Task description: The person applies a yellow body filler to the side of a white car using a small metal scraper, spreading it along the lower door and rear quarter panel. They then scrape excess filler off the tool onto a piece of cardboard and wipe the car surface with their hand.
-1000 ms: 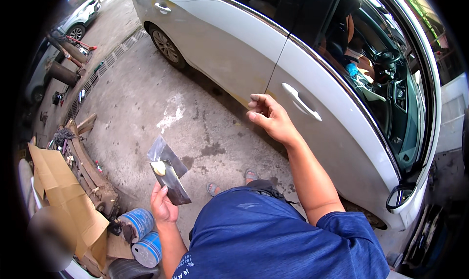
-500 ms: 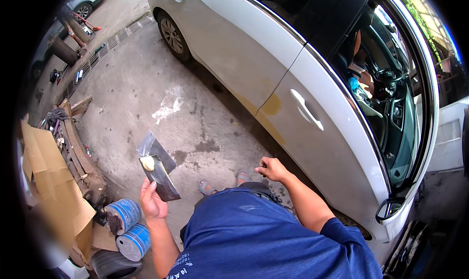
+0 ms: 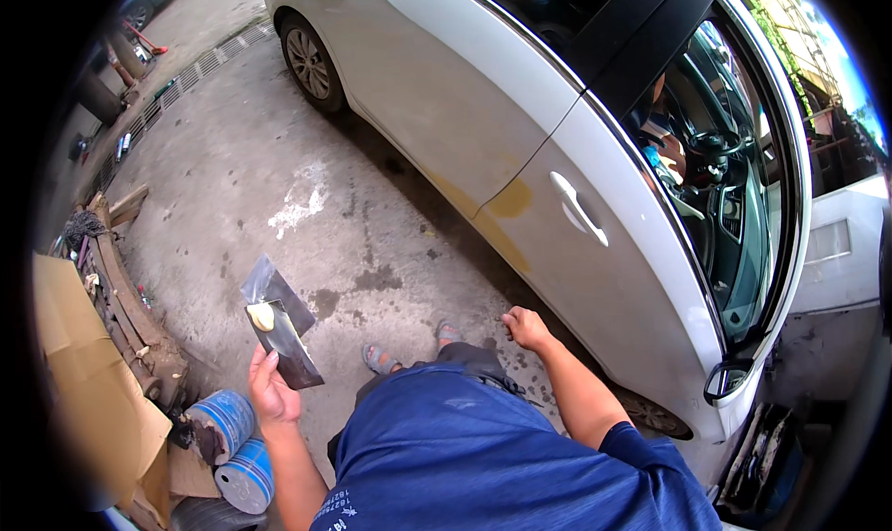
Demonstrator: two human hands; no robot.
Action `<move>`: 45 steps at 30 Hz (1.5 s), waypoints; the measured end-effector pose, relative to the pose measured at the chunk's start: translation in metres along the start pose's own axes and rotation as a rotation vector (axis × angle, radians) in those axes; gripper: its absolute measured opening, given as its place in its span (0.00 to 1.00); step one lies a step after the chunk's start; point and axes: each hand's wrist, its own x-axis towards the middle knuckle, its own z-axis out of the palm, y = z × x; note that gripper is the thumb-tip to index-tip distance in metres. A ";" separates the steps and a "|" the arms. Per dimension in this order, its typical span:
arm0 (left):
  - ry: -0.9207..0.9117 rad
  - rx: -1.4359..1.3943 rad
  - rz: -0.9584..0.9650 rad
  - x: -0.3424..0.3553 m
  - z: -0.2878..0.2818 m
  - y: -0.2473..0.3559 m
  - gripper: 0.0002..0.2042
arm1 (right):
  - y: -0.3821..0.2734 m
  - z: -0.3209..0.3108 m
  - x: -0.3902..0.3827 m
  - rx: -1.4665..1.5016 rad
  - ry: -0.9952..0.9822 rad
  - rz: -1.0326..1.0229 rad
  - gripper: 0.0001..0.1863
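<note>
My left hand (image 3: 272, 392) grips two thin, dark putty spreaders, one crossing over the other. On the nearer spreader (image 3: 295, 356) sits a cream lump of putty (image 3: 261, 317); the other spreader (image 3: 286, 296) sticks out behind it, greyish and shiny. My right hand (image 3: 526, 328) hangs beside the car with its fingers curled in, and nothing shows in it. A white car (image 3: 446, 104) stands along my right side. Yellowish patches (image 3: 509, 202) mark the lower edges of its two doors at the seam, apart from both hands.
Blue-banded drums (image 3: 223, 419), a tyre (image 3: 216, 514) and cardboard (image 3: 88, 345) crowd the left side, with rusty metal parts (image 3: 130, 299) behind them. A drain grate (image 3: 195, 76) crosses the concrete floor. The door mirror (image 3: 728, 380) juts out at right. Someone sits inside the car.
My view has shifted slightly to the right, so the car and floor sit further left. My right hand has drawn a little away from my body towards the car; the left still grips the spreaders.
</note>
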 end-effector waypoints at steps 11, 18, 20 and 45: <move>-0.024 0.031 -0.030 0.043 -0.002 0.018 0.18 | -0.002 0.007 0.009 -0.132 0.174 0.038 0.23; 0.066 0.026 0.010 0.073 0.031 0.015 0.19 | -0.004 -0.001 0.080 0.089 0.025 -0.121 0.14; 0.093 0.026 0.042 0.083 0.038 0.016 0.18 | -0.052 -0.029 0.098 0.135 -0.150 -0.029 0.18; 0.181 -0.059 0.127 0.254 0.097 0.060 0.19 | -0.411 -0.256 0.354 -1.037 0.709 -0.611 0.37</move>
